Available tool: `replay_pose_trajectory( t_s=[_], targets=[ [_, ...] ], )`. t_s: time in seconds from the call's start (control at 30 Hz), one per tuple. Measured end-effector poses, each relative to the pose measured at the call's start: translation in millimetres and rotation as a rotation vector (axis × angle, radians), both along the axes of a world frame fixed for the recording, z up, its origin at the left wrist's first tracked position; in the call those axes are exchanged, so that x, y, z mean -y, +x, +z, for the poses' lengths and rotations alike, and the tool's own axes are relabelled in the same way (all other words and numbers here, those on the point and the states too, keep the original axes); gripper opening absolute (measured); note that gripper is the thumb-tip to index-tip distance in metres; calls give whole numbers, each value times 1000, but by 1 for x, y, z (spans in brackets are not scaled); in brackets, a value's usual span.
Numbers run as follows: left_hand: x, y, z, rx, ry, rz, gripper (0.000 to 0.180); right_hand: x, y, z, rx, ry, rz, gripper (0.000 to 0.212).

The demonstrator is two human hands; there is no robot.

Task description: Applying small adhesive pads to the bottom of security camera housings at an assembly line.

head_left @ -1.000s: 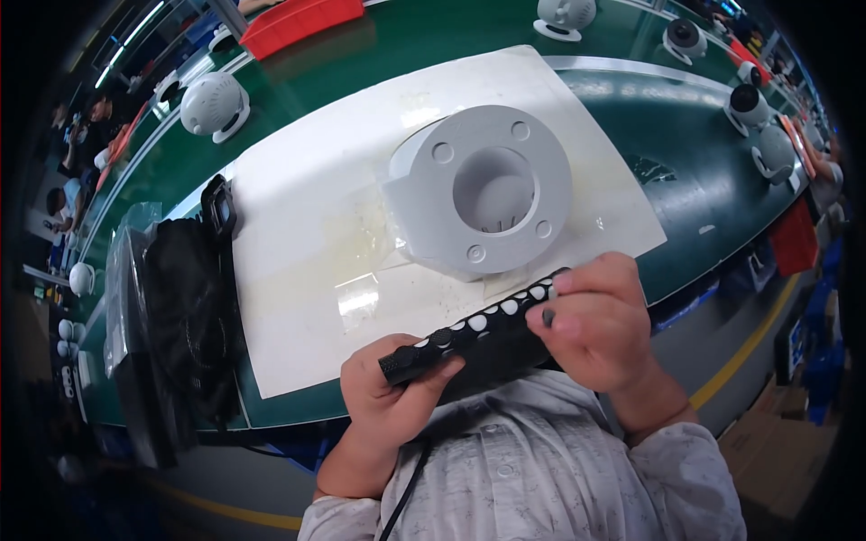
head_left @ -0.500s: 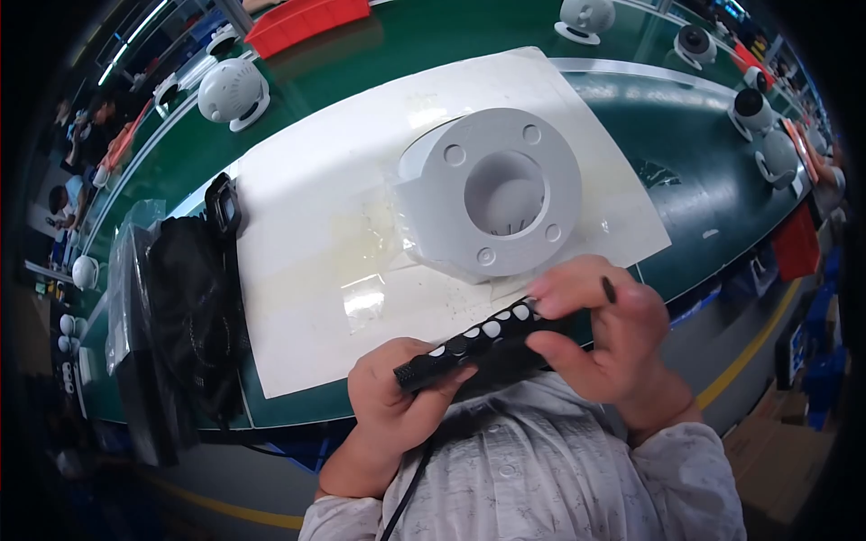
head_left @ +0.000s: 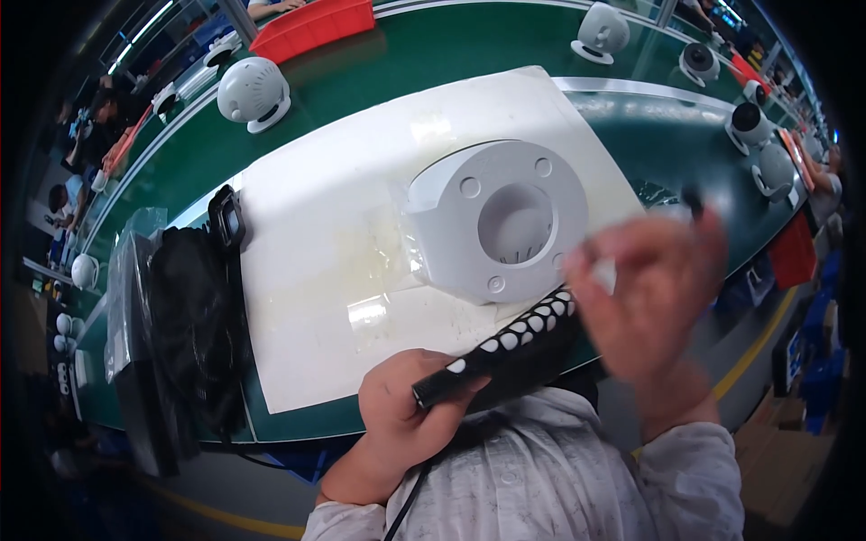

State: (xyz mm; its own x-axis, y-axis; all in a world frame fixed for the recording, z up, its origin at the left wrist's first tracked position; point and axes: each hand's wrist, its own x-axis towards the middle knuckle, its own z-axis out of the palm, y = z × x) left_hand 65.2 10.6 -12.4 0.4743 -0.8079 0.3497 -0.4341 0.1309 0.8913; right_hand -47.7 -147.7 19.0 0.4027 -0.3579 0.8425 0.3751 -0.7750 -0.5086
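My left hand point(head_left: 410, 401) is closed round the near end of a black sheet point(head_left: 487, 383) dotted with white round pads. The sheet tilts up to the right in front of my shirt, its far end close to the white device. Smeared by motion, my right hand point(head_left: 645, 288) is raised beyond that end, thumb and fingers drawn together. A pale bit point(head_left: 606, 274) shows by its fingertips, and a small dark piece point(head_left: 693, 200) sticks up from its fingers. The white rounded device point(head_left: 442, 257) lies with its flat ring face up, showing round recesses and a deep central hole.
A white board point(head_left: 307, 316) lies under the device on the green table. Black mesh bags and clear plastic point(head_left: 185, 334) lie to the left beside a black frame point(head_left: 227, 216). White fan-like units point(head_left: 254, 93) and a red bin point(head_left: 311, 27) stand farther back. Other people work beyond.
My right hand has lifted off the sheet, moving up and right. The sheet has tilted more toward me, showing more white pads. The whole view has shifted slightly.
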Motion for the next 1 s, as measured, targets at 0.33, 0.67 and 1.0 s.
replay_pose_trajectory(
  t_s=[0.33,0.67,1.0],
  targets=[
    [12,-1,-7,175,-76,-175,23,40,19,30,-322,-340,-154,72],
    [20,-4,-12,238,-126,-141,22,48,18,38,-380,-506,-207,74],
    [21,-6,-12,249,-113,-110,22,52,10,34,-342,-279,-124,76]
  ],
)
